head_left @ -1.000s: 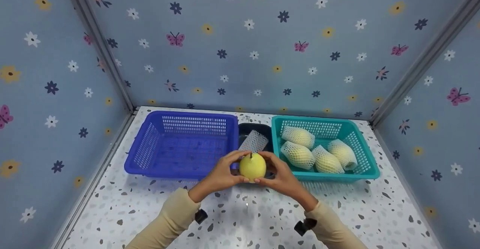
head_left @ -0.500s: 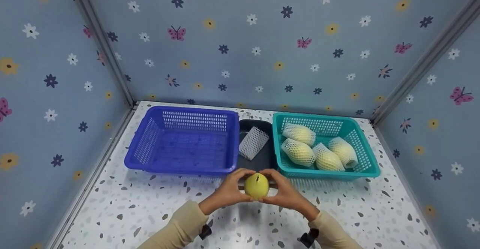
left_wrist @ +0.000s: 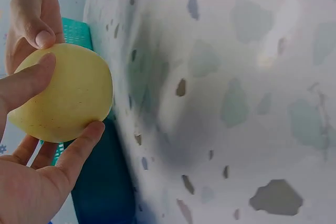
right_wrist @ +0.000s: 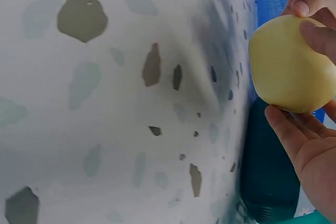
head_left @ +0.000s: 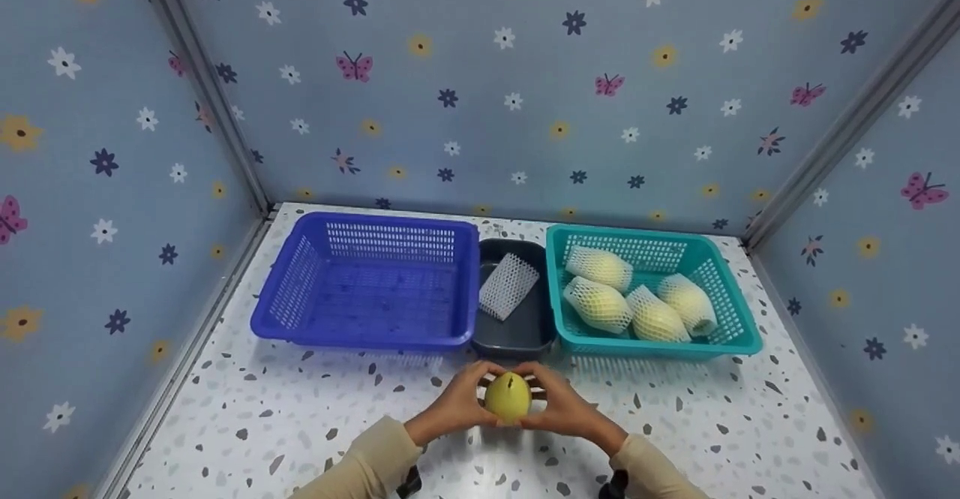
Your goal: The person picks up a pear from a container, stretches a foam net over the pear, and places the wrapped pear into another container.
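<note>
A bare yellow pear (head_left: 508, 397) with a dark stem is between both hands, close over the speckled tabletop, in front of the black tray. My left hand (head_left: 459, 403) grips its left side, thumb on the near side and fingers round the far side. From the other side my right hand (head_left: 564, 409) grips it the same way. The left wrist view shows the pear's smooth skin (left_wrist: 79, 90) with fingertips pressed to it. An empty white foam net sleeve (head_left: 509, 287) lies in the black tray (head_left: 517, 338) beyond the hands.
On the left stands a blue-purple plastic basket (head_left: 367, 340) with nothing in it. A teal basket (head_left: 645, 347) on the right holds several pears in foam nets (head_left: 598, 304). Patterned panels (head_left: 480, 109) enclose the speckled table (head_left: 300, 424) at the back and sides.
Both hands have drawn the pear back from over the black tray toward the near side of the table. The stem now tilts more toward the camera, and the tray and net sleeve are uncovered.
</note>
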`<state>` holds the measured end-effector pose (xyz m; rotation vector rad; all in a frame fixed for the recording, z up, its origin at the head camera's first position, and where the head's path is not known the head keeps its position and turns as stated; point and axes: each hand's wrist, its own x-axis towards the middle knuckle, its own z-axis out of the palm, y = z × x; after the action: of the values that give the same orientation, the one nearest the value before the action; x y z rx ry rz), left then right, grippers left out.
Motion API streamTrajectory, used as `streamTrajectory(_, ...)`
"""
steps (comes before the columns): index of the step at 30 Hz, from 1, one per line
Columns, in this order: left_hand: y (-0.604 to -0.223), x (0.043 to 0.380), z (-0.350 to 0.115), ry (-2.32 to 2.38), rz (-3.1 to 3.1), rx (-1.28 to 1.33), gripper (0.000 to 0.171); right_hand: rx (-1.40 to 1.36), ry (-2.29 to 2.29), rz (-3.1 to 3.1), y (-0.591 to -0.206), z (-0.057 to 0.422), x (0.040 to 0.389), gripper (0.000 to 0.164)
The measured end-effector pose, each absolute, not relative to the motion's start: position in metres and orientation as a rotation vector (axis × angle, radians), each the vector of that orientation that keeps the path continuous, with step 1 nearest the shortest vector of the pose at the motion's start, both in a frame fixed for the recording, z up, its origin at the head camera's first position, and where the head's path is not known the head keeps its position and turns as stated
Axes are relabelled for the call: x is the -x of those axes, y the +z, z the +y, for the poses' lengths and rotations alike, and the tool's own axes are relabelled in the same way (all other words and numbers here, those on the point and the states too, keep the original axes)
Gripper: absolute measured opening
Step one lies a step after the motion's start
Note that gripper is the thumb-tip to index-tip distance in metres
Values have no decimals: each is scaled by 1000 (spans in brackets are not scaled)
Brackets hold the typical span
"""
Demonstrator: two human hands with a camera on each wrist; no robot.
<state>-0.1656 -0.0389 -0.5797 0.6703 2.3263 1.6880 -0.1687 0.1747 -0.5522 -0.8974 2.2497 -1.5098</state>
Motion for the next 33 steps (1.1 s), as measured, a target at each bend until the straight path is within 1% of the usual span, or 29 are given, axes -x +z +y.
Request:
streamTrajectory(2, -583, 164, -39, 1701, 2302, -664, 66, 875, -1491, 2253, -564, 176, 171, 63)
streamTrajectory(4, -587, 163, -39, 1709, 2287, -661, 65, 856, -1489, 2246, -567, 176, 170, 63)
streamTrajectory(7, -592, 163, -40, 1711, 2285, -662, 65, 839, -1479, 2245, -568, 175, 169, 61)
streamTrajectory(9, -593, 163, -40, 1703, 2298, -669, 65, 849, -1479, 2244, -561, 173, 166, 60)
streamTrajectory(14, -596, 162, -40, 1711, 2301, -671, 65, 861, -1452, 2267, -567, 173, 166, 60)
streamTrajectory(18, -597, 161, -40, 1697, 2316, -672, 65, 871, -1403, 2258, -582, 178, 173, 62)
streamTrajectory(21, -598, 161, -39, 1674, 2339, -682, 65, 897, -1323, 2239, -583, 184, 183, 64)
streamTrajectory(24, -598, 161, -39, 1664, 2344, -678, 65, 961, -1252, 2261, -565, 186, 194, 62)
streamTrajectory(29, -599, 161, -40, 1664, 2337, -675, 64, 1027, -1155, 2412, -527, 179, 218, 46)
streamTrajectory(33, -598, 161, -40, 1670, 2332, -701, 64, 1043, -1103, 2519, -509, 167, 240, 37)
